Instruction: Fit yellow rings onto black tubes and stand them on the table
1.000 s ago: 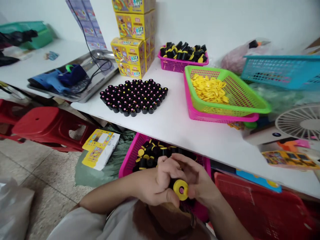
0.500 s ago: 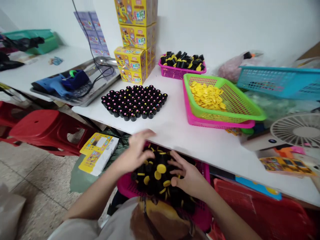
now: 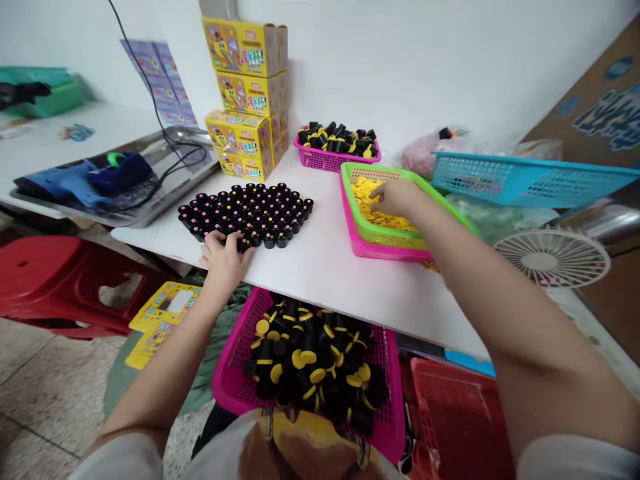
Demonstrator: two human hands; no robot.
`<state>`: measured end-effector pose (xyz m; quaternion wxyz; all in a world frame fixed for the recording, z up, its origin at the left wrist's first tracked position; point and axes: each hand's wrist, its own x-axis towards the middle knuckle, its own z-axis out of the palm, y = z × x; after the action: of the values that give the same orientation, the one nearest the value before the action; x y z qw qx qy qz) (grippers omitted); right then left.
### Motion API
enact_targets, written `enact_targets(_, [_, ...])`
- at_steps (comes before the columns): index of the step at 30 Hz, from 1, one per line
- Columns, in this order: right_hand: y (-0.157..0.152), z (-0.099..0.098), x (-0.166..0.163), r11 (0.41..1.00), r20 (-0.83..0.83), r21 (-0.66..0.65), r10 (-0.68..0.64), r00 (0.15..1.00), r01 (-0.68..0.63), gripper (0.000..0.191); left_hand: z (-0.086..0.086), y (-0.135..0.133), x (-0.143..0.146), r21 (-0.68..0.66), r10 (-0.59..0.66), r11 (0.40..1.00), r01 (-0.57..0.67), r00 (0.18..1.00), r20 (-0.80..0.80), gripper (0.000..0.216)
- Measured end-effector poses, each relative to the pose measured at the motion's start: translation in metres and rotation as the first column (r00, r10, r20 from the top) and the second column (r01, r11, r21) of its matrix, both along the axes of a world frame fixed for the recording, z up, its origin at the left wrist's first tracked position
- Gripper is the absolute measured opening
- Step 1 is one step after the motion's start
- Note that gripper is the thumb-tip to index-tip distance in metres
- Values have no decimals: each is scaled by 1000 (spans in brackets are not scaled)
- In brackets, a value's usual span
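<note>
My left hand rests at the near edge of a tight block of upright black cylinders with coloured dots on top. Its fingers are curled round one black cylinder at the block's front row. My right hand reaches into the green basket, fingers bent down into the heap of yellow discs; what they pinch is hidden. On my lap sits a pink basket full of black cylinders with yellow caps.
Stacked yellow boxes and a second pink basket of black parts stand at the back. A blue basket and a white fan are on the right. A metal tray with a blue tool, a red stool and a red crate surround me.
Both hands have left the lap basket. The left went up to the block of black cylinders on the table, the right stretched out into the green basket. The view shifted right.
</note>
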<state>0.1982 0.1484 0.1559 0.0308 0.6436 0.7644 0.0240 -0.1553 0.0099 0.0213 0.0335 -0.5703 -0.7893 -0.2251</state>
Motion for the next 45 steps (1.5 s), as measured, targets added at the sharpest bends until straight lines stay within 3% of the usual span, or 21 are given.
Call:
enact_targets(4, [26,-8,-12,997,85,-75,4,996,3,28,4,1,0,-6,16,1000,-16,1000,10,51])
enact_targets(9, [18,0,-21,998,56,-62,-19,998,22,15,7,3,-5,-2,-10,1000,10,1000,24,44])
enact_targets(13, [-9,22,-16,990,-53,63,-121,991,124,17,15,-3,-4,-5,-32,999,33,995,90,41])
enact_targets(16, [-55,25,-13,958,-350,250,-48,936,142,11,23,-18,2,37,-188,982,185,965,181,37])
enact_targets(17, [-74,22,-15,949,-503,296,56,863,111,11,26,-25,6,61,-295,955,289,926,235,35])
enact_targets(19, [-116,7,-24,945,-744,325,283,606,-42,22,29,-40,18,112,-502,858,501,772,390,32])
enact_targets(20, [-137,-4,-31,936,-793,316,350,499,-153,32,29,-47,26,134,-561,807,576,675,479,31])
enact_targets(21, [-155,-16,-39,917,-802,315,395,447,-245,37,27,-53,34,149,-584,767,624,583,565,31])
enact_targets(24, [-192,-54,-63,849,-725,372,518,455,-375,29,20,-64,58,202,-579,701,684,380,722,32])
enact_targets(27, [-204,-83,-75,832,-718,429,551,426,-353,24,12,-71,73,292,-642,607,739,240,728,38])
enact_targets(29, [-209,-95,-78,835,-746,465,549,378,-294,21,8,-76,76,344,-725,544,766,222,652,48])
enact_targets(31, [-217,-100,-79,851,-779,476,526,342,-223,24,6,-81,76,381,-805,500,777,255,536,51])
enact_targets(37, [-243,-104,-86,879,-856,466,476,199,-101,38,-2,-96,73,415,-926,373,830,301,229,50])
enact_targets(39, [-248,-104,-87,863,-844,493,506,179,-112,40,-3,-100,73,408,-935,352,842,294,200,52])
enact_targets(42, [-250,-102,-85,793,-768,584,608,198,-171,46,-1,-105,74,440,-942,328,836,257,214,55])
enact_targets(45, [-252,-101,-81,743,-699,633,669,253,-217,56,5,-111,76,462,-921,321,827,160,354,60])
